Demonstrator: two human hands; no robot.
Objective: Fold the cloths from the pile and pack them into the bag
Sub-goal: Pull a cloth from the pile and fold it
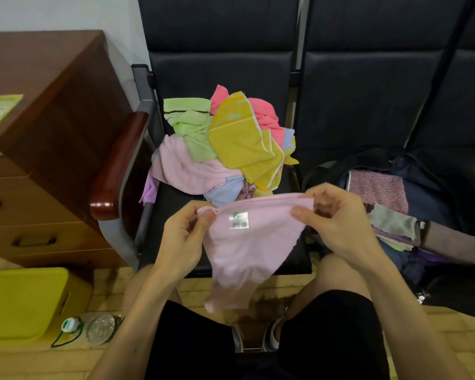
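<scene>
A pink cloth point(247, 250) with a barcode sticker hangs in front of me over my knees. My left hand point(184, 237) pinches its upper left corner. My right hand point(337, 220) pinches its upper right edge. Behind it, a pile of cloths point(222, 144) in green, yellow, pink and pale blue lies on the black seat point(176, 204). To the right, an open dark bag point(433, 187) sits on the neighbouring seat, with folded cloths point(379, 193) stacked inside it.
A wooden armrest point(118, 165) borders the seat on the left, beside a brown drawer cabinet point(44, 149). On the floor at lower left stand a yellow box point(22, 303) and a plastic bottle point(93, 327). My legs are below the cloth.
</scene>
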